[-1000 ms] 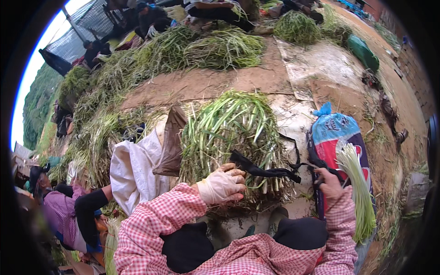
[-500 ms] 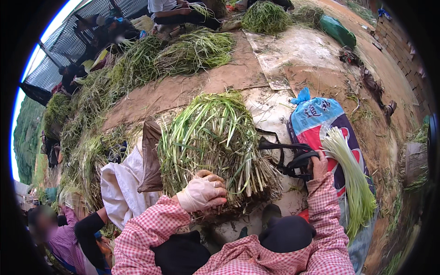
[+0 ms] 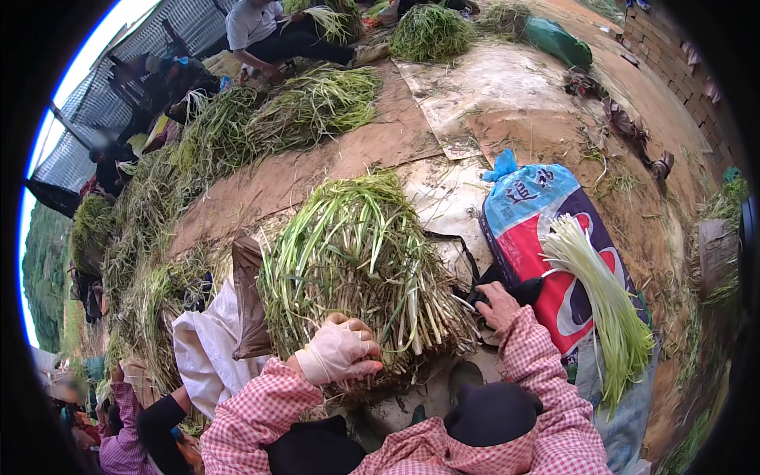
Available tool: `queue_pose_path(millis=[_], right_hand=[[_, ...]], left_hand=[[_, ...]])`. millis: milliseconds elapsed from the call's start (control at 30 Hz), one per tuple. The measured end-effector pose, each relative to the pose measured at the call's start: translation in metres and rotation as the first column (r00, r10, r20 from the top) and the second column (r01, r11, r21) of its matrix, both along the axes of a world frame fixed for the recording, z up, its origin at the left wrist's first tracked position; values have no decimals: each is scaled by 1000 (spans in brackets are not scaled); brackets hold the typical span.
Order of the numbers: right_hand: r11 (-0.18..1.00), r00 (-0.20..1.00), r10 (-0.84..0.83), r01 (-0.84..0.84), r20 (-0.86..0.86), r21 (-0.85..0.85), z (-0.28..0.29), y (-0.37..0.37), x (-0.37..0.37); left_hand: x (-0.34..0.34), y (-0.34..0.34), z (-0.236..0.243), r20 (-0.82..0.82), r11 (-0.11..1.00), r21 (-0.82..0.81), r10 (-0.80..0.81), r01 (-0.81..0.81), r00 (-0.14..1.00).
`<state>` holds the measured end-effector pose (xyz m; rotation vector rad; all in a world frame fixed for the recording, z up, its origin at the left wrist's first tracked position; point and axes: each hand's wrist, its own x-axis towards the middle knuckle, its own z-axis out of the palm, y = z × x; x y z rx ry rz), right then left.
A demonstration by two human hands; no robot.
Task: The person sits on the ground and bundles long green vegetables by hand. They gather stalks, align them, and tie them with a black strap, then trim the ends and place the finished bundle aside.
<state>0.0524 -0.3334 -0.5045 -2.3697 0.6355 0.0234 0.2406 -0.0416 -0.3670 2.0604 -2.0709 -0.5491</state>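
Far left of the heap of green stalks (image 3: 340,257), on its near side, you have a co-worker's checked garment (image 3: 123,447) in view. Closer to the heap on that side lies a crumpled white sack (image 3: 210,336), then a brown sheet (image 3: 251,305) just beside the heap's left flank. Your left hand (image 3: 339,352), gloved, rests against the near side of the heap; its grip is curled (whether it is clamped on any stalk, I cannot tell). The heap itself sits with leaves draped over its far and left sides and pale stems fanned toward its near right. Immediately right of the heap, your bare right hand (image 3: 497,307) is at a black strap (image 3: 524,292), fingers bent; I cannot tell whether that grip is closed on it. Farther right of the heap lies a blue, red and dark bag (image 3: 516,245), bearing a bundle of pale stalks (image 3: 606,324).
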Motion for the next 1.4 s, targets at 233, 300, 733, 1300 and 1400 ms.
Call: queue_pose_path(millis=[233,300,733,1300,1400], right_hand=[[883,956,-267,191,123,429,-123,3,37],[881,976,-211,165,55,444,-119,25,49],[304,933,-337,235,-126,923,-154,89,-11],[677,979,-157,14,126,735,-103,85,9],[815,978,-90,-36,188,579,-105,84,7]], left_hand=[[16,-97,14,140,999,-27,-22,26,990],[25,-138,-2,120,999,26,27,-30,992],[75,-192,-126,342,892,346,170,-292,924],[132,-61,-56,158,879,-190,468,-438,870],[116,-82,-77,228,934,-63,356,-351,906]])
